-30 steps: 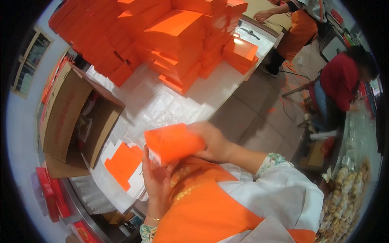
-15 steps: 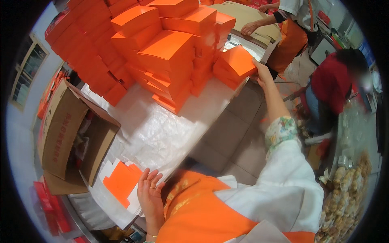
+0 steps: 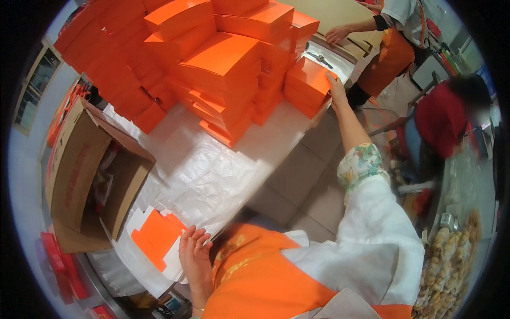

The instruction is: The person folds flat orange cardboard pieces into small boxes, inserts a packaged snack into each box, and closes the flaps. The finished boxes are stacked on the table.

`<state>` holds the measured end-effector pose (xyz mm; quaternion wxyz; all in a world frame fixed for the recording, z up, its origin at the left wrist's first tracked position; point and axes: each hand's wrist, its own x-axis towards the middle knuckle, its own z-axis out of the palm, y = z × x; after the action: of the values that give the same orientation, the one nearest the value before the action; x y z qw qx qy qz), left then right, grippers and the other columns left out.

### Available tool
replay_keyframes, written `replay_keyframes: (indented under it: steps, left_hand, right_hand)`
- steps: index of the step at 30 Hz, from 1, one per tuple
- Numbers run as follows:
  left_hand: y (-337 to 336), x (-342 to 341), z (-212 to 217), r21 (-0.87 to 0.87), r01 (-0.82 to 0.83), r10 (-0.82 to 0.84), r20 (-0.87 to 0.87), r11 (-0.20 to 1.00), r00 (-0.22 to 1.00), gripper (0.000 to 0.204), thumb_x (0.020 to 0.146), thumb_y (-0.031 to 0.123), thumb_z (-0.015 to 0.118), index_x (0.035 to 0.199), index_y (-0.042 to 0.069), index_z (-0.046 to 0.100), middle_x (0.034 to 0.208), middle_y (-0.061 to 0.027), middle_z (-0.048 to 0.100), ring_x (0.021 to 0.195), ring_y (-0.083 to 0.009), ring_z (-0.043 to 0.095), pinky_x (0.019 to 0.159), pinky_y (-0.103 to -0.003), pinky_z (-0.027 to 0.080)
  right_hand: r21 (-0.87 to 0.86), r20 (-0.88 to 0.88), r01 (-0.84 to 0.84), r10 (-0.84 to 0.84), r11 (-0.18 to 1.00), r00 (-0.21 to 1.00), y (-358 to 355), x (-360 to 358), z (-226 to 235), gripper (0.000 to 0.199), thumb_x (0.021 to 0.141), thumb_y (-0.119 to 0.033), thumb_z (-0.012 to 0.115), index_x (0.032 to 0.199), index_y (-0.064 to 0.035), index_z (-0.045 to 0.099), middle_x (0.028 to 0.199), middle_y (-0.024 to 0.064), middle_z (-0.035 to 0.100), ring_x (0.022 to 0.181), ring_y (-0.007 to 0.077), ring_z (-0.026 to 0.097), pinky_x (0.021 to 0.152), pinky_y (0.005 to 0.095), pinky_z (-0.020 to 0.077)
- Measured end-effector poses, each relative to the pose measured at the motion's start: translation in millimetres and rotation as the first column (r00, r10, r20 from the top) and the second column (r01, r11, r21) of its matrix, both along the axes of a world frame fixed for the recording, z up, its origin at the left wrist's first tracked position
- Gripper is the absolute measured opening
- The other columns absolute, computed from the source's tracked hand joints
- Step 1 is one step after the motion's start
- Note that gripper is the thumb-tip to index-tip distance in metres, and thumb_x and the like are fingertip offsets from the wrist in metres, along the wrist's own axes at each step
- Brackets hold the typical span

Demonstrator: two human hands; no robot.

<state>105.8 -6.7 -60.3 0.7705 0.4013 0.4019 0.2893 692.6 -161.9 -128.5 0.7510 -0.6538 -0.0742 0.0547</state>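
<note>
Box (image 3: 309,73) in orange sits on another orange box (image 3: 302,100) at the table's (image 3: 255,173) right edge, beside the tall pile (image 3: 220,56). One second ago an orange carton was in both hands close to the apron (image 3: 260,268); half a second ago the right hand (image 3: 337,91) had a box tilted over this spot, and now the top one lies level, roughly squared on the one below. That hand's fingers touch its right end; whether they grip it or merely rest there, I cannot tell.

Behind the box a dark tool (image 3: 320,59), covered half a second ago, shows again. The left hand (image 3: 196,255), which helped hold the carton a second ago, is now released and bare, its fingers loosely bent just beside the flat orange-and-white blanks (image 3: 158,237). Those blanks lie as they did, near the open carton of brown cardboard (image 3: 79,175). Across the table, a co-worker's hand (image 3: 338,35) remains by the tan board (image 3: 340,16).
</note>
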Motion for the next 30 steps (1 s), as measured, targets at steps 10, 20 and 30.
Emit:
replay_keyframes:
  steps: [10,20,30]
  left_hand:
    - [-2,6,-5,-0.029,-0.021,0.020,-0.035,0.999,0.999,0.034,0.098,0.023,0.056,0.125,0.003,0.053,0.108,-0.0090,0.063,0.096,-0.0185,0.062,0.078,-0.030,0.050]
    - [34,-24,-11,0.152,-0.199,0.211,-0.069,0.968,0.975,0.028,0.101,0.013,0.050,0.126,0.002,0.055,0.108,-0.0074,0.064,0.098,-0.0162,0.061,0.082,-0.029,0.049]
    - [80,-132,-65,0.761,0.095,0.651,-0.607,0.642,0.455,0.036,0.090,0.009,0.057,0.124,-0.005,0.057,0.113,-0.0171,0.053,0.104,-0.0295,0.053,0.093,-0.038,0.044]
  right_hand:
    - [-0.335,0.269,0.243,-0.155,0.910,0.951,10,-15,-12,0.066,0.091,-0.054,0.058,0.127,0.0009,0.052,0.123,0.0188,0.059,0.114,0.0281,0.055,0.098,0.0395,0.0426]
    - [-0.216,0.497,0.239,-0.104,0.947,0.861,-28,-47,19,0.032,0.098,-0.027,0.051,0.118,-0.0023,0.058,0.110,0.0092,0.062,0.103,0.0227,0.059,0.090,0.0340,0.0493]
    - [-0.484,0.212,-0.797,0.932,0.361,0.293,143,-424,3,0.033,0.094,-0.005,0.054,0.127,-0.0024,0.058,0.100,0.0124,0.058,0.090,0.0219,0.057,0.080,0.0313,0.0477]
